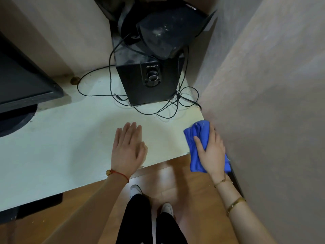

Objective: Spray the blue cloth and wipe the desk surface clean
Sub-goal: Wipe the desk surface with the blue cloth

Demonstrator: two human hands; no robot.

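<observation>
Cloth (195,138) partly under right hand (212,152)

Blue cloth (197,138), white desk (61,147), black speaker (151,85), brown floor (184,182).

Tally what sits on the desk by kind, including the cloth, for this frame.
Blue cloth, under the right hand at the desk corner: 1
Black speaker box with knob: 1
Dusty black speaker on top of it: 1
Monitor with round base, partly out of frame: 1
Tangle of black cables, strands not separable: 1
Total: 5
The left hand lies flat, empty.
</observation>
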